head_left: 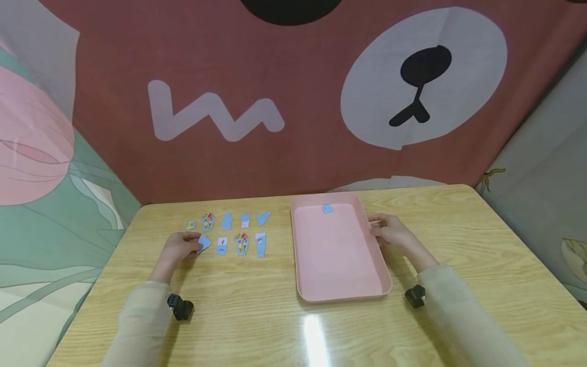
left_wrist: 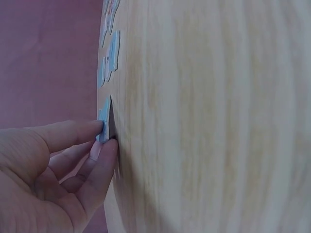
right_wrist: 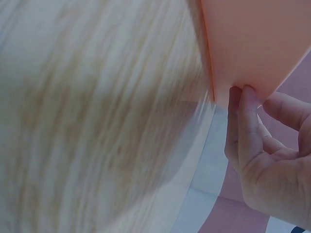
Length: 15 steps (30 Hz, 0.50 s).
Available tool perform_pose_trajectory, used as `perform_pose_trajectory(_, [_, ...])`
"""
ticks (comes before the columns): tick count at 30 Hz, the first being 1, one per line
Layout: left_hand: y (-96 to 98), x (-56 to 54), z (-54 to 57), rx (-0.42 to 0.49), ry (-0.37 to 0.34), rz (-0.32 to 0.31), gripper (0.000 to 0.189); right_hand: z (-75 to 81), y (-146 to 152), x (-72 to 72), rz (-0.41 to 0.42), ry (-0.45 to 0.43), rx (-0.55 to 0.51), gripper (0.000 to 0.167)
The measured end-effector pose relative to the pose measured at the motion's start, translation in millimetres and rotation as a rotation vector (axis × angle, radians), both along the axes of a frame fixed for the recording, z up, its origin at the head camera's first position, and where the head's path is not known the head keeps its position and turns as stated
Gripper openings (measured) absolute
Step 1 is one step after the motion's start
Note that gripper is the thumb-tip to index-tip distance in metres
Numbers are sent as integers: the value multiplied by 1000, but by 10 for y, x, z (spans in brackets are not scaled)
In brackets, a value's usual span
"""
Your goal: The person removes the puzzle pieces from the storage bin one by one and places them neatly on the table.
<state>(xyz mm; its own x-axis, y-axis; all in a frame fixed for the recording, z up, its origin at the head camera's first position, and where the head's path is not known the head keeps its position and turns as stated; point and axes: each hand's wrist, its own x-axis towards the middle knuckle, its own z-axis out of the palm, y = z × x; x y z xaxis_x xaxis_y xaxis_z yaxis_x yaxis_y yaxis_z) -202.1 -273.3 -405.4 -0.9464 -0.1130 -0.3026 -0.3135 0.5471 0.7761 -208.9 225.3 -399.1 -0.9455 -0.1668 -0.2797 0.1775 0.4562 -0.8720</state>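
My left hand (head_left: 180, 246) pinches a flat blue puzzle piece (head_left: 204, 243) between thumb and fingertips. In the left wrist view the piece (left_wrist: 105, 119) stands tilted just at the wooden table top, its pale cut edge showing. Two rows of flat, irregular pieces lie beside it, some plain blue like this pointed piece (head_left: 263, 218), others with bright multicoloured print (head_left: 242, 243). My right hand (head_left: 390, 230) holds the right side of a shallow pink tray (head_left: 300, 255), its fingertips against the outer wall in the right wrist view. One small blue piece (head_left: 327, 208) lies inside the tray, near its far end.
The wooden table (head_left: 238, 316) ends at a cloth backdrop (head_left: 302, 163) with a cartoon face. A black wrist camera (head_left: 180, 307) sits on the left sleeve, another camera (head_left: 415, 296) on the right. A bright light reflection falls on the table before the tray.
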Motion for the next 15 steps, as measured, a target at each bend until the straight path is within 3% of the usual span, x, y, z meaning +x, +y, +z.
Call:
perform_pose_trajectory(11, [-8,0,-45,-12,20,14,41,7,-10,9,-10,-16,-27,49])
perform_pose_trajectory(15, [25,-19,-25,-22,59,6,43,13,-8,4,-7,-11,-8,48])
